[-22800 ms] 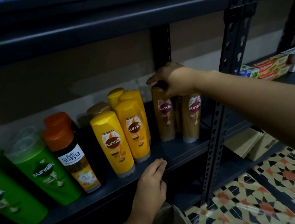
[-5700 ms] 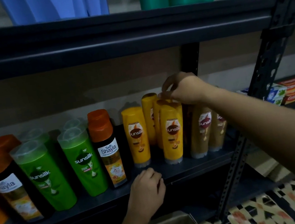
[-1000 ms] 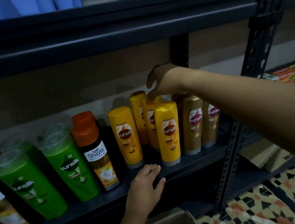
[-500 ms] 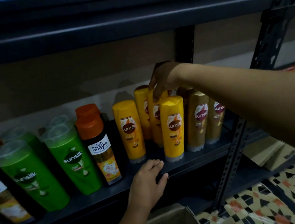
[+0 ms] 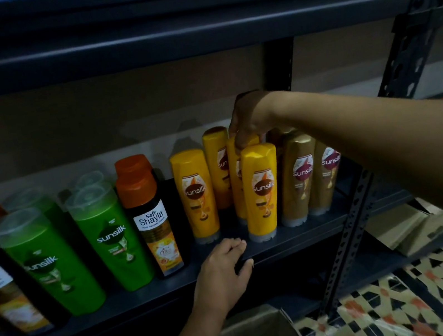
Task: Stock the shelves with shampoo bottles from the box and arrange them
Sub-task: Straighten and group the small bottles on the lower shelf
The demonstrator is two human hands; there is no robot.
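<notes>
Right hand (image 5: 247,116) fingers now pinch rear yellow bottle (image 5: 237,171), nudging it straight; left hand (image 5: 223,273) rests released on shelf (image 5: 299,238).

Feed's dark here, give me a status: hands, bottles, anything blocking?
Left hand resting open on shelf edge. Right hand fingers on rear yellow bottle, behind front yellow bottle. Gold bottles crowd its right.

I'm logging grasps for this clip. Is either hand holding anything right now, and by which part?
The right hand pinches a yellow bottle in the second row by its top. The left hand rests on the shelf edge, holding nothing.
</notes>
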